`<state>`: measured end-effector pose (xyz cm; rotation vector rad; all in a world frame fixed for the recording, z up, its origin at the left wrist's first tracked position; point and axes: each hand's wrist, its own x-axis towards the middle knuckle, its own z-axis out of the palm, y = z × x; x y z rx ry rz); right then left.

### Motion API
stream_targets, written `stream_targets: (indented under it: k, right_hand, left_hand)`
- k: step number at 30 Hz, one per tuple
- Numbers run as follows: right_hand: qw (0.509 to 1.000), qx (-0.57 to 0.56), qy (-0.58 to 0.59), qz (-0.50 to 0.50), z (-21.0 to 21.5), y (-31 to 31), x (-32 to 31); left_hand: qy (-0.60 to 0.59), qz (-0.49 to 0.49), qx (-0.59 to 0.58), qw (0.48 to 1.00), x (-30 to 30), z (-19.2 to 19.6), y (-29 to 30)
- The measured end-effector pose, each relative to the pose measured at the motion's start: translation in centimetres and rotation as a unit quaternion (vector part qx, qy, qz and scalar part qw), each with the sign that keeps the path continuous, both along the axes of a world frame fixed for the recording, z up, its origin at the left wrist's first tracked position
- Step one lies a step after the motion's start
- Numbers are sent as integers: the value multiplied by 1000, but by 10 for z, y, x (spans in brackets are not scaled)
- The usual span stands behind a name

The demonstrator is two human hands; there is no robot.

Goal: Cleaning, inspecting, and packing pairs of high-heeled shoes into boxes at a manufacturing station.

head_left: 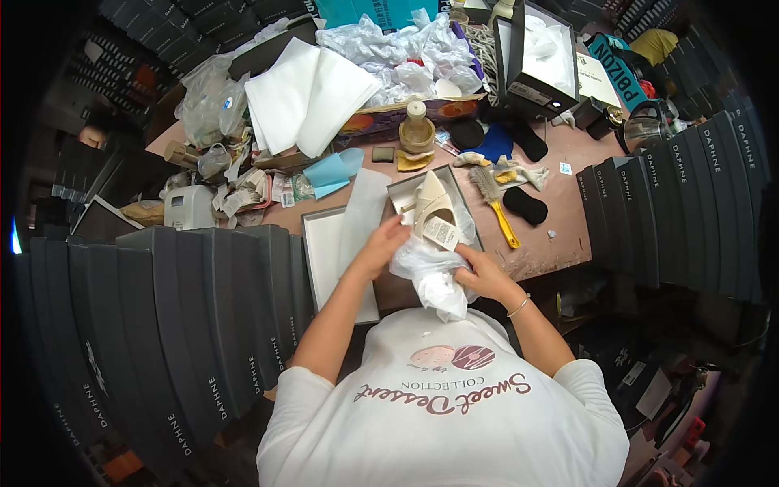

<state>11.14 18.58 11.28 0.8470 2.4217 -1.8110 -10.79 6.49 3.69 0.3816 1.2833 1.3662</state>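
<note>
A cream-coloured shoe [432, 197] lies in an open shoebox [462, 183] on the table in front of me. A white printed tag [441, 233] rests at its near end. Crumpled white wrapping [434, 272] spills over the near side of the box and hangs toward my shirt. My right hand [487, 274] is closed on this wrapping at its right side, just below the tag. At the left edge of the box, my left hand [386, 247] has its fingers stretched toward the shoe, holding nothing that I can see.
A pale box lid [331, 260] lies left of the shoebox, partly under a translucent sheet [363, 207]. A yellow-handled brush [499, 211] and a black pad [525, 205] lie to the right. Stacked dark shoeboxes [187, 300] flank me. White sheets [312, 93] and crumpled paper [389, 61] sit farther back.
</note>
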Motion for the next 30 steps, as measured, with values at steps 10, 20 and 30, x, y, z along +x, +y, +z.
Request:
stream_targets:
  k: [10,20,30]
  right_hand:
    - [993,37,61,-97,5,13,39]
    - [949,316,-23,-6,-19,37,2]
    - [961,224,-117,111,-14,-8,-47]
  left_hand:
    - [-233,250,22,939,1,-16,-23]
    - [-199,305,-24,931,-48,-11,-72]
    - [-98,247,-25,964,7,4,-72]
